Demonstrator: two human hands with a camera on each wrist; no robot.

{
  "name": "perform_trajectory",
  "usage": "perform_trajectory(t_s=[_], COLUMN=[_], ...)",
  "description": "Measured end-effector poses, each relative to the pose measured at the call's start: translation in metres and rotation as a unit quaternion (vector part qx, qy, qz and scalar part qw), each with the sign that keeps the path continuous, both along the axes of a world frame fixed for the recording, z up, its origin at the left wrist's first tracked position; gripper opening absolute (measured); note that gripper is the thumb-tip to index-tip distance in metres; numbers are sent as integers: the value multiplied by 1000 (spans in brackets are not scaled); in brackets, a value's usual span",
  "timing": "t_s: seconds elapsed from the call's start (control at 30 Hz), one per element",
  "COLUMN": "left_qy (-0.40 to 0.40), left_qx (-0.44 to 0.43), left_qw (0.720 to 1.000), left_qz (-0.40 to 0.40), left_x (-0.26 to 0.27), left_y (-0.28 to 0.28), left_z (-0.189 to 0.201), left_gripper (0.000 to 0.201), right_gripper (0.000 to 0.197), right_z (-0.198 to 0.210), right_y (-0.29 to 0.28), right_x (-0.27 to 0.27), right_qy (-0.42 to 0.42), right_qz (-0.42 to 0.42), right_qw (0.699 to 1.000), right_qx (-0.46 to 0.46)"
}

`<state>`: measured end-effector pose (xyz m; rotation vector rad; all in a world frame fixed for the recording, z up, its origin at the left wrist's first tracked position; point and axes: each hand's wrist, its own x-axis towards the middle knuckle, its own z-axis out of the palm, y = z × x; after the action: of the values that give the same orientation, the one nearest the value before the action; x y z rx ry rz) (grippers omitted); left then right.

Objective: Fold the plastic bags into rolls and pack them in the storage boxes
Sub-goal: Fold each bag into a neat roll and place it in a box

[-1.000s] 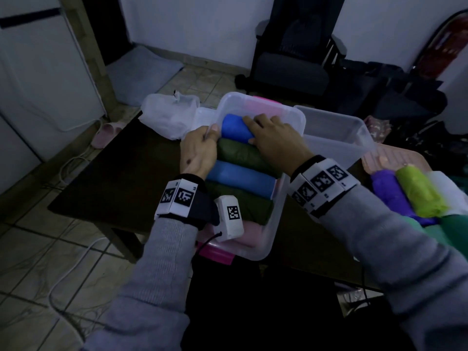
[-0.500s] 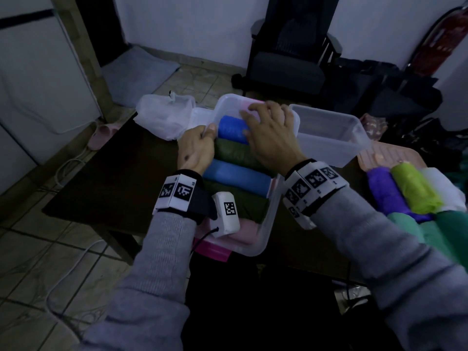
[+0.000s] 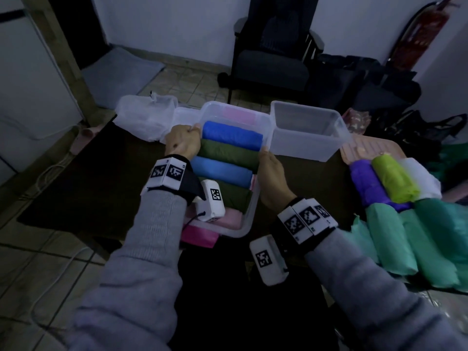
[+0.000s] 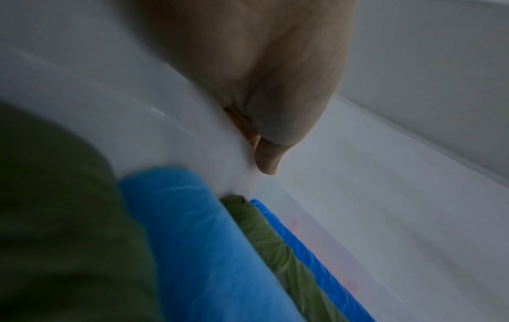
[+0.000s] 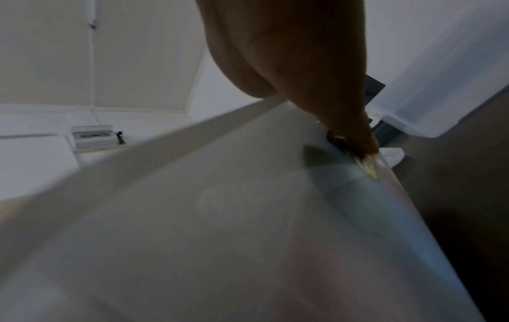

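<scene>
Both hands are gripping the packed translucent plastic storage box (image 3: 249, 214) by its side rims.
Left hand (image 3: 181, 143) is clasping the left rim, blue and green bag rolls (image 3: 229, 153) are lying inside, right hand (image 3: 272, 177) is clasping the right; uneven lifting could be tipping rolls out, unrolling them.

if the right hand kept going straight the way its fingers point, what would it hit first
Probably the empty clear plastic storage box. The right hand grips the filled box's right wall, fingers pointing away from the person towards it; depth is unclear.

Dim, bluish; blurred wrist views.
</scene>
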<state>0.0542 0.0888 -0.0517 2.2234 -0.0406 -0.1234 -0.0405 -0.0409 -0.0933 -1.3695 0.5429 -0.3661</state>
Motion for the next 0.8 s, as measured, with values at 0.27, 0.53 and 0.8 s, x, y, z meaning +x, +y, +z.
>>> perform_trajectory(t_s=[0.27,0.53,0.8], left_qy=[49,70,43], left_qx=[61,82,139], left_qw=[997,994,989], left_qz=[-4,11,-15], left_x=[16,22,20], left_y=[-11,-19,-17], left_z=[-6,-9,-10], left_gripper=[48,51,42], right_gripper=[44,40,46], right_z=[-5,-10,-5], right_y=[-3,-9,-10], right_x=[18,24,17], right_qy=[54,71,76], right_qz=[-40,-17,12], right_qw=[996,997,996], right_qx=[-54,-32,-44])
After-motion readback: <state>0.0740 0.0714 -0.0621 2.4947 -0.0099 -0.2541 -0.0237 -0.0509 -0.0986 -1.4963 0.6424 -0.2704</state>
